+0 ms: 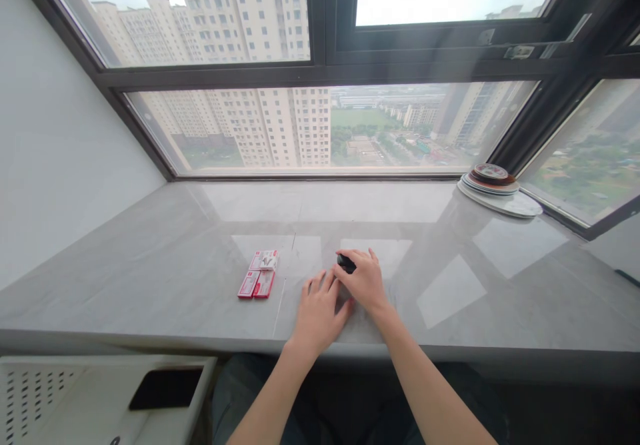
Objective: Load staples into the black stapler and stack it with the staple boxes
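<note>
The 2 bare forearms (423,372) converge ahead — the left hand (320,312) palm down, loosely spread, the right hand (364,280) just beside it, pinching.

"What's in the right hand (367,284)?"
"A small black object (346,263), near the counter's (125,278) front edge; the left hand (319,310) lies just beside it."
"And the round stack (493,184)?"
"By the far right corner."

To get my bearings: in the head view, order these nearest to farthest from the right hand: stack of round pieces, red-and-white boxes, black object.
1. Black object: in the right hand.
2. Red-and-white boxes: off to the left.
3. Stack of round pieces: back right, farthest.
</note>
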The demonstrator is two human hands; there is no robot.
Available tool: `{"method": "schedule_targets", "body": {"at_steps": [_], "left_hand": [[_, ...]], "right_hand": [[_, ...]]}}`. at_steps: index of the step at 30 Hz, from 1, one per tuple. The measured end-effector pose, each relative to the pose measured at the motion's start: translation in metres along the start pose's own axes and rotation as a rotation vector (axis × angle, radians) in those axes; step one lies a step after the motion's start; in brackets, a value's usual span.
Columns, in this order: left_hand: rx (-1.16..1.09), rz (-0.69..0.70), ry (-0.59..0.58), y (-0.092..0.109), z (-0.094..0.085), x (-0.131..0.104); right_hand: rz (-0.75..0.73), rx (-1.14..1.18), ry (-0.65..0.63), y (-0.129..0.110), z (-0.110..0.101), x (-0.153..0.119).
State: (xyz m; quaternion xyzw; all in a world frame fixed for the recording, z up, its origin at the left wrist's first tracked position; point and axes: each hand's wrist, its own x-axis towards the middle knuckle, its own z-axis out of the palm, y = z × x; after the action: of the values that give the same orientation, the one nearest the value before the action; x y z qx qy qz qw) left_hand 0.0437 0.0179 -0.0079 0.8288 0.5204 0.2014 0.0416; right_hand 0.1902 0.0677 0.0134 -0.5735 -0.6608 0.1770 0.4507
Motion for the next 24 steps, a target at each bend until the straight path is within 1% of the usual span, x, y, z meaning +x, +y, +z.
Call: {"method": "schedule_targets", "body": {"at_steps": [2, 3, 5, 6, 7, 8, 11, 13, 14, 15, 17, 18, 19, 20, 21, 22, 24], "left_hand": [[0.004, -0.029, 0.018, 0.0, 0.002, 0.001], [0.005, -0.042, 0.025, 0.0, 0.003, 0.002], [0.007, -0.056, 0.034, 0.0, 0.005, 0.003], [0.006, -0.06, 0.037, 0.001, 0.006, 0.003], [0.005, -0.063, 0.041, 0.002, 0.008, 0.003], [0.003, -0.065, 0.045, 0.003, 0.009, 0.004], [-0.022, -0.053, 0.046, 0.002, 0.007, 0.004], [-0.034, -0.067, 0.067, -0.005, 0.0, 0.002], [-0.024, -0.104, 0.1, -0.012, -0.005, -0.001], [0.003, -0.172, 0.149, -0.019, -0.011, -0.005], [0.097, -0.374, 0.253, -0.037, -0.022, -0.017], [0.15, -0.481, 0.281, -0.046, -0.027, -0.024], [0.197, -0.565, 0.284, -0.053, -0.031, -0.032], [0.235, -0.62, 0.272, -0.059, -0.033, -0.039], [0.259, -0.64, 0.25, -0.062, -0.035, -0.046], [0.268, -0.633, 0.229, -0.062, -0.035, -0.052], [0.227, -0.559, 0.196, -0.057, -0.033, -0.057]], "right_hand": [[0.086, 0.246, 0.075, 0.005, -0.003, 0.008], [0.131, 0.39, 0.133, 0.011, -0.007, 0.012], [0.208, 0.654, 0.264, 0.027, -0.019, 0.018], [0.241, 0.746, 0.311, 0.036, -0.025, 0.019], [0.272, 0.802, 0.326, 0.046, -0.032, 0.018], [0.3, 0.827, 0.305, 0.056, -0.039, 0.016], [0.363, 0.831, 0.171, 0.077, -0.056, -0.002], [0.396, 0.888, 0.145, 0.083, -0.066, -0.019], [0.419, 0.937, 0.151, 0.084, -0.071, -0.029], [0.445, 0.984, 0.157, 0.083, -0.075, -0.04], [0.495, 1.039, 0.152, 0.079, -0.083, -0.06], [0.513, 1.039, 0.132, 0.076, -0.087, -0.07], [0.526, 1.021, 0.102, 0.072, -0.089, -0.078], [0.535, 0.984, 0.069, 0.069, -0.091, -0.084], [0.543, 0.929, 0.031, 0.065, -0.091, -0.089], [0.548, 0.855, -0.016, 0.061, -0.09, -0.092], [0.543, 0.653, -0.125, 0.054, -0.086, -0.093]]}}
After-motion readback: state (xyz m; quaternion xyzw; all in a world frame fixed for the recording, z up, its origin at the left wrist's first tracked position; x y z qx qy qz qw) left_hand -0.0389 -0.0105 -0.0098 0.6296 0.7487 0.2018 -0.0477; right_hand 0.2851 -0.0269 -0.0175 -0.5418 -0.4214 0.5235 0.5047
